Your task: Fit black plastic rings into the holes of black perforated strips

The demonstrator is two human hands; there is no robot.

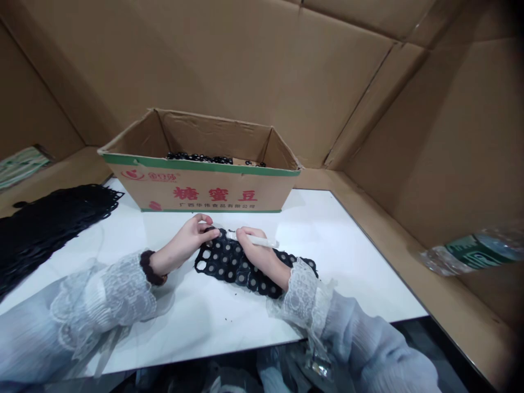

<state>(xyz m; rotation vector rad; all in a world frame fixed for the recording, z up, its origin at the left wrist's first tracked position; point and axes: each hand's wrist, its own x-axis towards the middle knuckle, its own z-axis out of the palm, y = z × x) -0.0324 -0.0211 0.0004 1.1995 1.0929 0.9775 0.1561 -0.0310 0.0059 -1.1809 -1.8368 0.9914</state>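
A black rubbery sheet (pixel 233 263) lies flat on the white tabletop, with rows of round spots and a few open holes at its left end. At the sheet's upper left corner, my left hand (pixel 184 245) is closed, thumb and fingertips pinching its edge. My right hand (pixel 262 257) rests over the middle of the sheet, closed around a white pen-shaped tool (pixel 265 241). The tool's tip points left, close to my left fingertips; whether it touches the sheet I cannot tell.
Behind the sheet stands an open cardboard box (pixel 164 191) with black perforated pieces (pixel 200 158) inside. A pile of black sheets (pixel 53 224) lies on the left. At right is a plastic bottle (pixel 470 252) with a green label. Cardboard walls (pixel 229 60) surround the white table (pixel 339 240).
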